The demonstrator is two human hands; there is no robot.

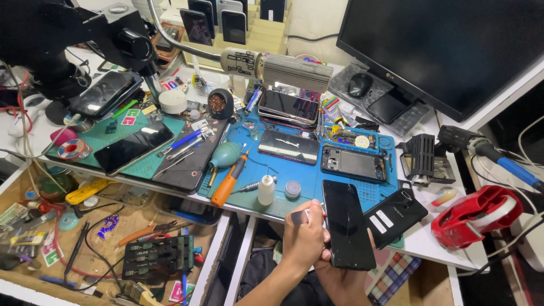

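Note:
My right hand [341, 281] grips a black phone [347, 225] from beneath, its dark glass facing up and tilted over the table's front edge. My left hand [305, 237] is closed around a small flat grey tool [300, 216] and sits against the phone's left edge. Both hands hover just in front of the blue work mat [309, 180]. A black back cover [395, 213] with white stickers lies right of the phone.
On the mat lie an orange screwdriver [229, 181], a small white bottle [266, 190], an opened phone frame [353, 163] and several stacked phones [289, 107]. A red tape dispenser [475, 215] sits right, a monitor [447, 48] behind, and an open tool drawer [113, 238] at left.

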